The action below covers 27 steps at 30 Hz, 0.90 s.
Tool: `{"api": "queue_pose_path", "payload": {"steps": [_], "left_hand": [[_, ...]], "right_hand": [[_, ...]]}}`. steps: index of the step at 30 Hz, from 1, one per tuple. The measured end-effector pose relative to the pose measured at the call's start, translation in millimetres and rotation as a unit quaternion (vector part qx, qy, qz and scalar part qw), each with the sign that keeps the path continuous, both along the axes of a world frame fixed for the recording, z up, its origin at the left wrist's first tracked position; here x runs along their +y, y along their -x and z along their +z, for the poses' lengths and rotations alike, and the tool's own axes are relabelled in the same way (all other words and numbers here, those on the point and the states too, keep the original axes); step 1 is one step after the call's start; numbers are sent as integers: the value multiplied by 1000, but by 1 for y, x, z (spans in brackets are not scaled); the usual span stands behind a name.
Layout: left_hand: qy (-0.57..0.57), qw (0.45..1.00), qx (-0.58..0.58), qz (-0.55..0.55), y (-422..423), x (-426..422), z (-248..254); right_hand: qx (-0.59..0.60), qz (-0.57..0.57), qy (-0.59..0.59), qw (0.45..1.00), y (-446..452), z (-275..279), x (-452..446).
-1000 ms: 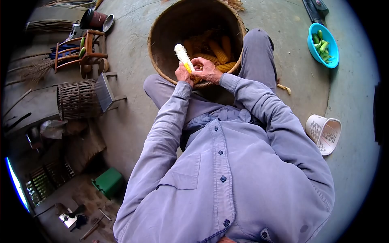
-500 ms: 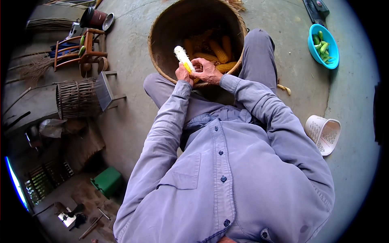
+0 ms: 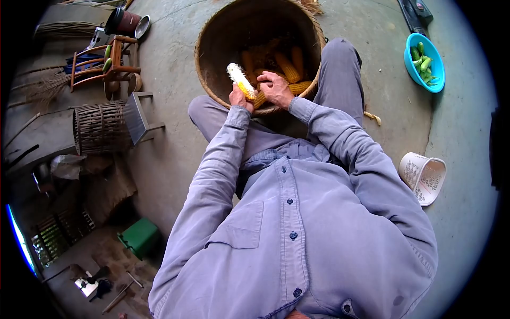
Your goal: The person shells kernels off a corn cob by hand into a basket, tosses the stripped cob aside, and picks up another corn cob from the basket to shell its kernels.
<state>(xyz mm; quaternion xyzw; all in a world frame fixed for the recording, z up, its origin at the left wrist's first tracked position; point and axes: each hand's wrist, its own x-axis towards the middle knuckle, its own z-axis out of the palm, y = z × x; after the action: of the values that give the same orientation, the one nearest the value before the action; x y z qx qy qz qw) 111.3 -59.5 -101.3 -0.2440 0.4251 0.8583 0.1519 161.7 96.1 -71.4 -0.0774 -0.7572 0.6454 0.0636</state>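
Observation:
A corn cob [image 3: 239, 80], mostly bare and white with yellow kernels left at its lower end, leans over the near rim of a round woven basket [image 3: 203, 85]. My left hand [image 3: 241, 99] is wrapped round its lower end. Just right of the cob, my right hand [image 3: 277, 90] is apart from it, its fingers bent and partly spread, with nothing visible in them. Several yellow corn ears [image 3: 287, 67] lie inside the basket below and beyond my hands.
At the right are a blue bowl [image 3: 409, 63] of green vegetables and a white perforated basket [image 3: 412, 169]. At the left stand a wooden chair [image 3: 123, 69], a metal-topped stool [image 3: 136, 118], a slatted basket [image 3: 98, 129] and a green bin [image 3: 139, 237].
My right hand has come off the cob and moved slightly right, its fingers loosened. My left hand still holds the cob, which shows more of its yellow lower end.

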Motion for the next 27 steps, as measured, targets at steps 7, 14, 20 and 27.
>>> {"api": "queue_pose_path", "payload": {"steps": [7, 14, 20, 27], "left_hand": [[8, 1000, 7, -14, 0, 3, 11], [148, 976, 141, -77, -9, 30, 29], [121, 975, 133, -128, -7, 23, 27], [132, 972, 137, -136, -7, 25, 23]], "right_hand": [[-26, 42, 43, 998, 2, 13, 6], [-130, 59, 289, 947, 6, 8, 8], [-191, 53, 373, 906, 7, 17, 12], [-223, 47, 352, 908, 8, 15, 17]]}}
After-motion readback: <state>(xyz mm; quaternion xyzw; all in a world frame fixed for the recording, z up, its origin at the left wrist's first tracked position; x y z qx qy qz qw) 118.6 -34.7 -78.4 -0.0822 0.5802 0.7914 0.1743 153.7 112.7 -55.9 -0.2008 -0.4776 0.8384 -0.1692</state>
